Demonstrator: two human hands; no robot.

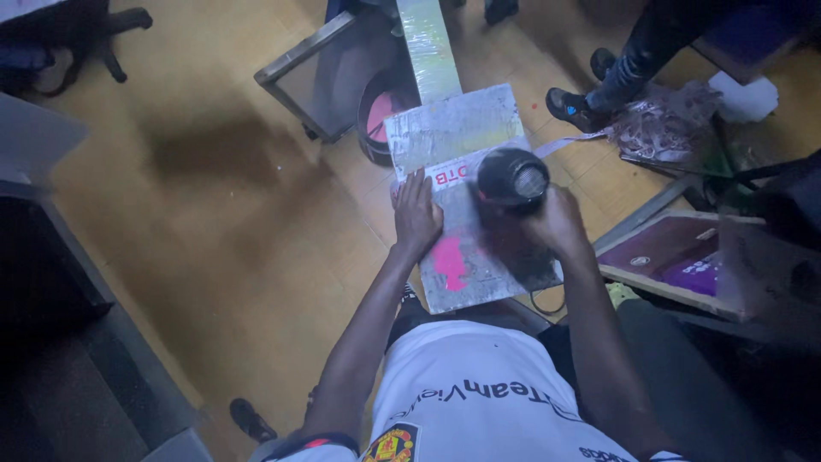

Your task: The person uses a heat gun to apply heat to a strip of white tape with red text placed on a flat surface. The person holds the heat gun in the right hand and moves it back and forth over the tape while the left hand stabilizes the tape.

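Over the grey board (466, 171), left hand (416, 216) lies flat, open, pressing it; right hand (558, 224) just beside grips black heat gun (511, 178), nozzle aimed at board.

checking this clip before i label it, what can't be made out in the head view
- Right hand: its grip on the round black tool is motion-blurred; the tool's kind is unclear.
- Grey board with a pink patch: the surface under the tool is smeared.
- Left hand: flat on the board; what lies under it is covered.
- Second person's shoe: the body is cut off by the top edge.
- Right side: dark, items indistinct.
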